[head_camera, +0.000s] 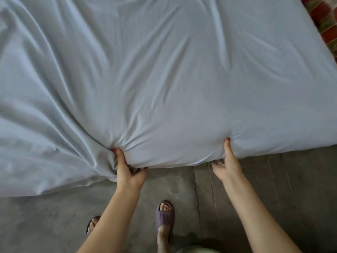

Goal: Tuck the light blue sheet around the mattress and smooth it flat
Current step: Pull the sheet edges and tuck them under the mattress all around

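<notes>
The light blue sheet [164, 79] covers the whole mattress and fills the upper part of the head view. Long creases run from the far left down to its near edge. My left hand [128, 172] grips that edge, thumb on top and fingers curled underneath, with folds bunched at the thumb. My right hand [227, 165] grips the same edge further right, thumb pressed on top, fingers hooked under the mattress side. To the left of my left hand, loose sheet hangs down onto the floor [45, 179]. The mattress itself is hidden under the cloth.
I stand on a grey concrete floor [282, 179] in front of the bed. My feet are in purple slippers [165, 216]. A red brick wall [326, 21] shows at the bed's far right corner.
</notes>
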